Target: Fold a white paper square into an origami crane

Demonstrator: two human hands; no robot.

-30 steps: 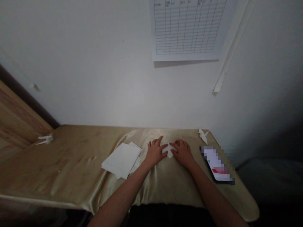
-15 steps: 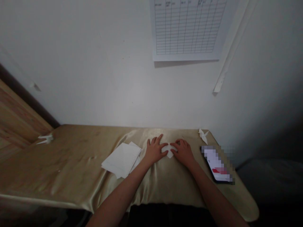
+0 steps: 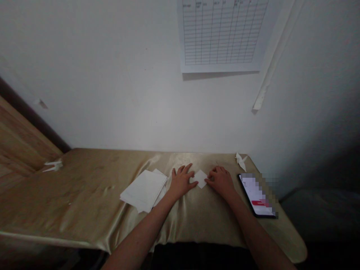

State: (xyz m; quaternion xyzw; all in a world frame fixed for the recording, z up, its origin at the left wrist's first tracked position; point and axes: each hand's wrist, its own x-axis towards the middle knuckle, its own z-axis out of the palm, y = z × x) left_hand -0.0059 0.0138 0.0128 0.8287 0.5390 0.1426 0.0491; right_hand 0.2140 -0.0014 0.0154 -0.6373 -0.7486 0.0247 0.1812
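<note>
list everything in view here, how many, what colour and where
folded paper: one, white, between the hands
paper stack: one, white, left of the left hand; sheets uncountable
origami cranes: two, white, right rear corner and far left
smartphone: one, black edge, lit screen, right of the right hand
satin cloth: one, gold, over the table
printed grid sheet: one, white, on the wall
wall strip: one, white, right of the sheet
wall: one, whitish, behind
wooden panel: one, light brown, left edge
left grip: one bare hand, fingers spread, paper's left
right grip: one bare hand, paper's right corner
</note>
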